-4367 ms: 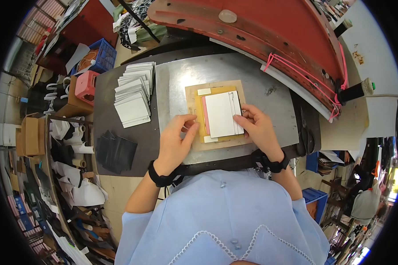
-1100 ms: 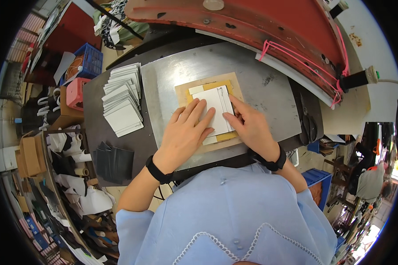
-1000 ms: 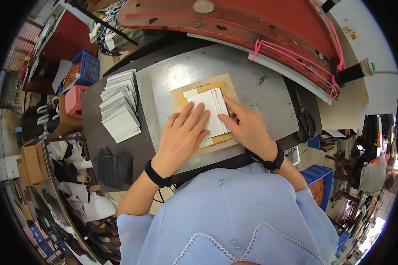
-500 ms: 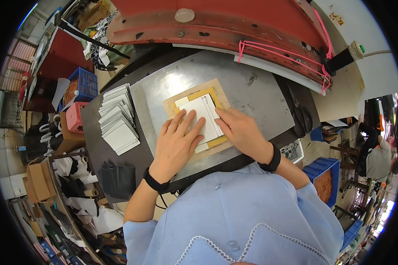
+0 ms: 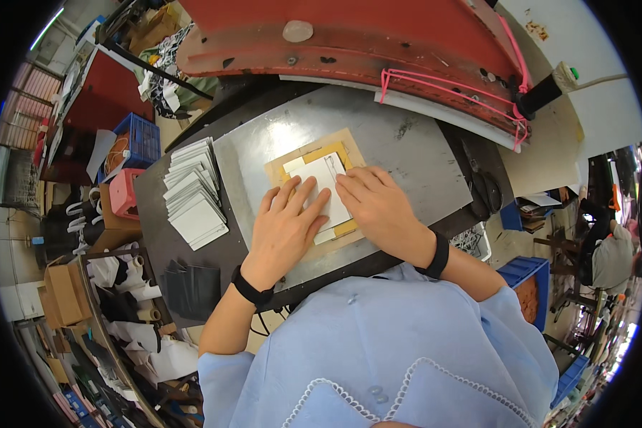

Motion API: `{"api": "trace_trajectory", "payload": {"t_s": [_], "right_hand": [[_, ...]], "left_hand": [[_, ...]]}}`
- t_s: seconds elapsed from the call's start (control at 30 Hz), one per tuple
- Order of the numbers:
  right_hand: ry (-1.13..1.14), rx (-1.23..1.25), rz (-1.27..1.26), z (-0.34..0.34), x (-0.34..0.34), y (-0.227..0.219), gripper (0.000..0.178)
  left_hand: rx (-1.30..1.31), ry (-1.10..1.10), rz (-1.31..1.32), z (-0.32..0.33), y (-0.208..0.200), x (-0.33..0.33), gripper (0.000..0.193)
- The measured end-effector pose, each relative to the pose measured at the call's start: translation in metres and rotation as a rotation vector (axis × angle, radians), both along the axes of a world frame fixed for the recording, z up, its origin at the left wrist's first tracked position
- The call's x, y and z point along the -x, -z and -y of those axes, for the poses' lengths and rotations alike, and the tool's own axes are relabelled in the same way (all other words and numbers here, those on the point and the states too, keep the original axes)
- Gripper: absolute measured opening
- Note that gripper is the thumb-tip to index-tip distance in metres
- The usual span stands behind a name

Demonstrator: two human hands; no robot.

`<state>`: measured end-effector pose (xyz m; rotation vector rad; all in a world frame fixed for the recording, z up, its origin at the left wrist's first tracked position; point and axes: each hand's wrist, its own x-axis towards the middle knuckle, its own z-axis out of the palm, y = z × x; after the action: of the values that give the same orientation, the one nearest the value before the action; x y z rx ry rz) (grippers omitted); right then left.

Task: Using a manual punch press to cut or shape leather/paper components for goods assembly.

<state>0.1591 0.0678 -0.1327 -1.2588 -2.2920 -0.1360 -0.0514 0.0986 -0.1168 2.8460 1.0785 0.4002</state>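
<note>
A white rectangular piece (image 5: pixel 324 171) with lines along its right side lies on a yellow and tan board (image 5: pixel 275 170). Beneath the board is a grey metal plate (image 5: pixel 424 160) on the dark table. My left hand (image 5: pixel 284 227) rests on the left and lower part of the piece, fingers spread and stretched out. From the right, my right hand (image 5: pixel 385 214) lies over the piece's right edge with its fingers extended and side by side. It covers much of that edge. Neither hand grips anything that I can see.
Left of the plate is a fanned stack of white pieces (image 5: pixel 198 220), with several black pieces (image 5: pixel 191 289) nearer me. A red machine part (image 5: pixel 364 43) with pink cord (image 5: pixel 442 91) spans the far side. Dark scissors (image 5: pixel 482 187) lie at the right. A blue crate (image 5: pixel 524 269) stands beyond.
My right hand has shifted slightly left and flattened over the right edge of the white piece, where fingertips had been at that edge. My left hand stays in place.
</note>
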Motion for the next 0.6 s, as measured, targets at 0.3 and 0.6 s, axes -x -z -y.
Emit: {"api": "trace_trajectory", "payload": {"t_s": [0.3,0.6], "right_hand": [[-0.05,0.042,0.012,0.019,-0.002,-0.002,0.026],[0.692,-0.463,-0.664,0.003,-0.136,-0.082,0.061]], "left_hand": [[-0.024,0.03,-0.021,-0.001,-0.003,-0.004,0.042],[0.049,-0.088,0.188,0.013,-0.021,0.005,0.041]]}}
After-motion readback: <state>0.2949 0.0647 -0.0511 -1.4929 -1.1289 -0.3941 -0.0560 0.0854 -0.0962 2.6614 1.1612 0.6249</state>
